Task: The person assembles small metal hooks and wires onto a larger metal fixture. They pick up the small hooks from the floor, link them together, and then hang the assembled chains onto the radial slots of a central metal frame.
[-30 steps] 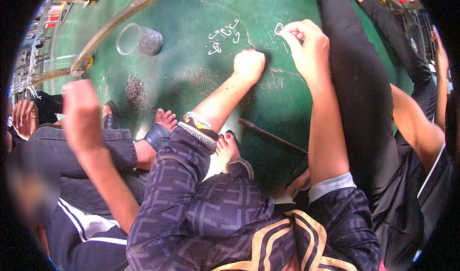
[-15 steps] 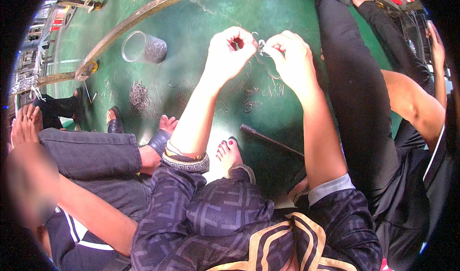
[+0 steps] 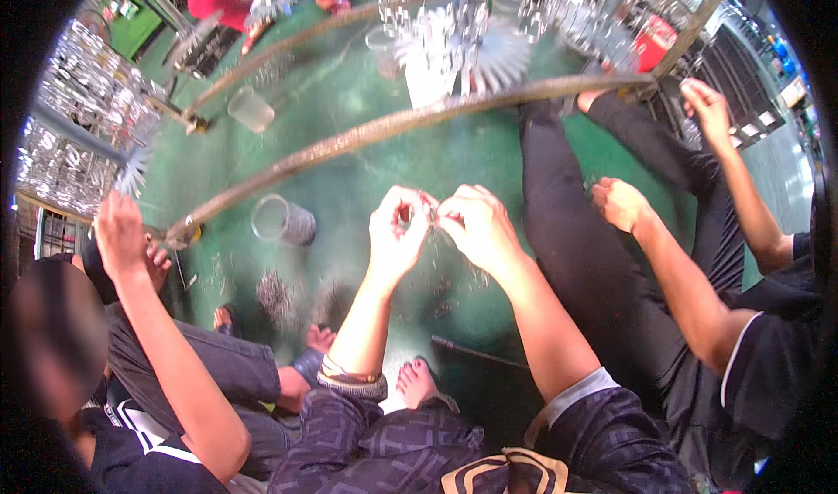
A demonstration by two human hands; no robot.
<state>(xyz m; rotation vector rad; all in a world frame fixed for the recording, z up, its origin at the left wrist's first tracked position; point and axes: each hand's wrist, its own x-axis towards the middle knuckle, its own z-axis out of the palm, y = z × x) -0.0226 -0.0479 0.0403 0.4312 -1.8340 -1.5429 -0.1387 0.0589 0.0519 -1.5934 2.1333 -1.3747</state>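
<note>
My left hand (image 3: 397,232) is closed in a pinch, thumb against fingers, in the middle of the view. Close beside it, my right hand (image 3: 478,229) is also pinched, its fingertips meeting the left ones. Between them sits a small shiny metal hook (image 3: 431,217), mostly covered by the fingers and blurred. Below and to the left, a heap of thin metal hooks (image 3: 275,293) lies on the green floor. Above that heap, a clear plastic cup (image 3: 286,221) rests tilted on its side with small metal pieces inside.
A long rack rail (image 3: 367,136) crosses beyond my hands, with many shiny metal pieces (image 3: 463,40) hanging past it. Another plastic cup (image 3: 250,110) stands behind the rail. A dark rod (image 3: 476,351) lies near my foot. Co-workers sit close: an arm (image 3: 166,337) left, stretched black-trousered legs (image 3: 576,223) right.
The view has tilted up, showing more of the racks. My hands stay together, and the hook is now more covered. The left co-worker's hand is raised; a right co-worker's hands have come into view.
</note>
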